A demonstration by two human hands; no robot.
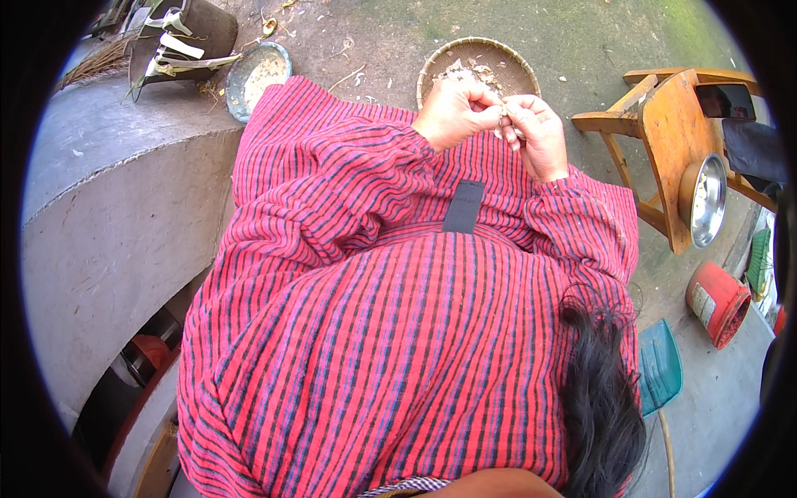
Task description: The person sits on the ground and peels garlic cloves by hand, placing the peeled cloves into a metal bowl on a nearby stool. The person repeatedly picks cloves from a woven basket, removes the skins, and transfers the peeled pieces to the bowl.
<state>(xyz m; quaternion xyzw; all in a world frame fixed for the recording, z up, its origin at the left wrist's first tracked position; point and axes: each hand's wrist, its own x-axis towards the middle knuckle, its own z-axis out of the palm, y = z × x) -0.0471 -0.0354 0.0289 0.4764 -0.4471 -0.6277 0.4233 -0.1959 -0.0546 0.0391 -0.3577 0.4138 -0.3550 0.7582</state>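
My left hand [459, 113] and my right hand [537, 127] meet above my lap, thumbs and fingertips pinched together. Between them is a small pale piece, apparently a garlic clove [499, 132], mostly covered by the fingers. Papery bits hang under the right fingers. Just beyond the hands, a round woven bamboo basket [526, 65] lies on the ground, with garlic skins and scraps [464, 71] in it. Part of its near rim is hidden by my hands. Red striped cloth [373, 299] covers my arms, torso and lap.
At right, a stainless steel bowl [710, 211] with pale pieces sits on a wooden chair [669, 143]. Near it are a red bucket [710, 302] and a green dustpan [661, 367]. At left stand a low concrete ledge [137, 180], a worn basin [233, 87] and a dark bucket [212, 37].
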